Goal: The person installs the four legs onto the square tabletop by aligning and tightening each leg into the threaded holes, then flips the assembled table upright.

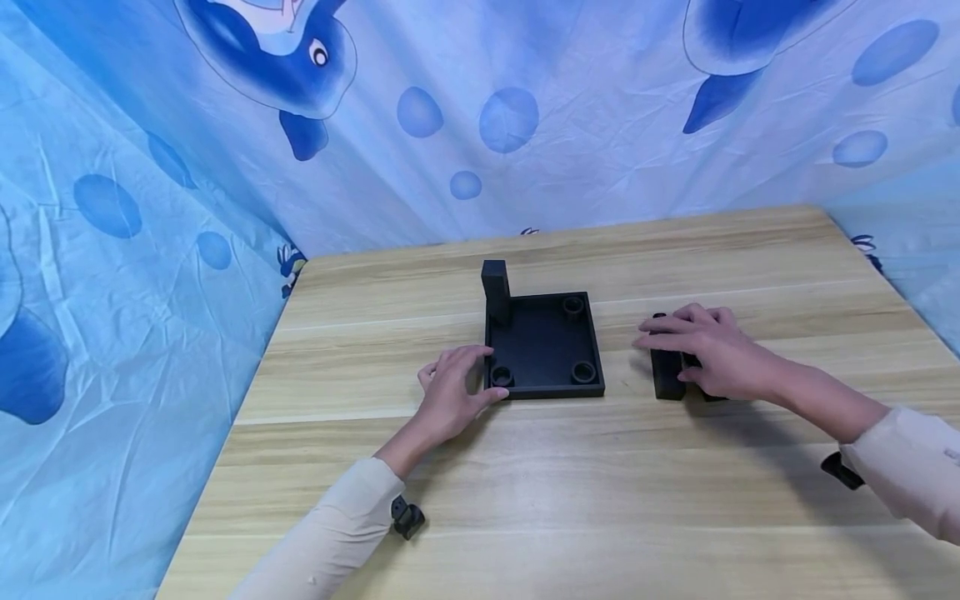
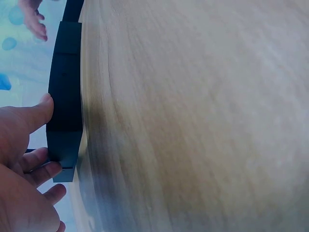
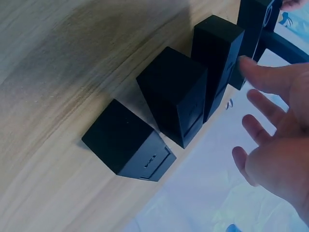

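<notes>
A square black tray (image 1: 543, 346) with a raised rim lies on the table, with a square black post (image 1: 495, 283) upright in its far left corner. Round sockets (image 1: 583, 372) stand in its other three corners. My left hand (image 1: 450, 392) holds the tray's near left corner, thumb on the front side and fingers on the left side. To the right of the tray, my right hand (image 1: 712, 354) hovers over loose black blocks (image 1: 666, 371), partly hiding them. In the right wrist view three blocks (image 3: 171, 96) show, and the spread fingers (image 3: 263, 101) grip none.
The wooden table (image 1: 540, 483) reaches back to a blue curtain (image 1: 465, 100) printed with whales and bubbles. Another curtain side (image 1: 90, 292) hangs along the left edge. Dark wrist devices (image 1: 407, 517) sit under the sleeves.
</notes>
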Motion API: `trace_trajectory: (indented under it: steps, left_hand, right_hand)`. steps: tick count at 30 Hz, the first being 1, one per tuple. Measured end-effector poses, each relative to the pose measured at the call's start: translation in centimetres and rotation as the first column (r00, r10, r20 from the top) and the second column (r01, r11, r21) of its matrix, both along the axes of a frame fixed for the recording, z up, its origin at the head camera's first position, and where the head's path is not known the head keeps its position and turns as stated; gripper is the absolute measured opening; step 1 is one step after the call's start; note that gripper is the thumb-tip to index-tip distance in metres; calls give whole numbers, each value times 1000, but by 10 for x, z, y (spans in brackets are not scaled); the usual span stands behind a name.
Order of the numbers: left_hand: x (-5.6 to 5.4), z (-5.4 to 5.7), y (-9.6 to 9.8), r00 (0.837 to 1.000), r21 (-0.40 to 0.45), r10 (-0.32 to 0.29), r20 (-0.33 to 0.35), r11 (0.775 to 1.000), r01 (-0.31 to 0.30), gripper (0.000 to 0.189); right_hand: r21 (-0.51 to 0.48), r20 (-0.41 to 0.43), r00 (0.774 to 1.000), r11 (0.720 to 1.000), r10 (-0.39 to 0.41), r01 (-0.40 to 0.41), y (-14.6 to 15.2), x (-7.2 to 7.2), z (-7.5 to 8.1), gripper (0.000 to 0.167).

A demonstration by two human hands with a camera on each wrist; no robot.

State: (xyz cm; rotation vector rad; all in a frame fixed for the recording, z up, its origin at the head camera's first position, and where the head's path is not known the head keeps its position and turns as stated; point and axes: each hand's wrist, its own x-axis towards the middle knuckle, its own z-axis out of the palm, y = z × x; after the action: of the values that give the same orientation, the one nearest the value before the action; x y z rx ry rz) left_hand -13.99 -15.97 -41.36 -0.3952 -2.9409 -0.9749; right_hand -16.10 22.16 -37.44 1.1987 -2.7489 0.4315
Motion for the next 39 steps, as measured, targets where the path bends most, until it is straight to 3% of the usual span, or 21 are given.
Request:
trace_trajectory:
  steps: [4,8,24,32,39]
  left_hand:
    - [0,0,0,1000,4,1,-5,1000,-1,63]
    - [0,0,0,1000,7,-1,-5,1000,1,63]
    - [0,0,1,1000,0,5,-6,1000,-5,63]
    - [-1,1,1,1000,3,6,8,1000,-6,62]
    - [-1,1,1,1000,7,10,18,1000,-10,62]
  right_hand:
    - [91,-16,1000,996,27,-26,-2,4,-1,70]
    - [109,-25,999,994,32,-29,-4,6,-5,63]
    - [67,29,999,997,39,-41,-4,4,-15,67]
    - [21,-15,998,998,60,-60,-2,3,-18,68]
    - [-61,-57,995,995,77,-81,-6,1,-12,64]
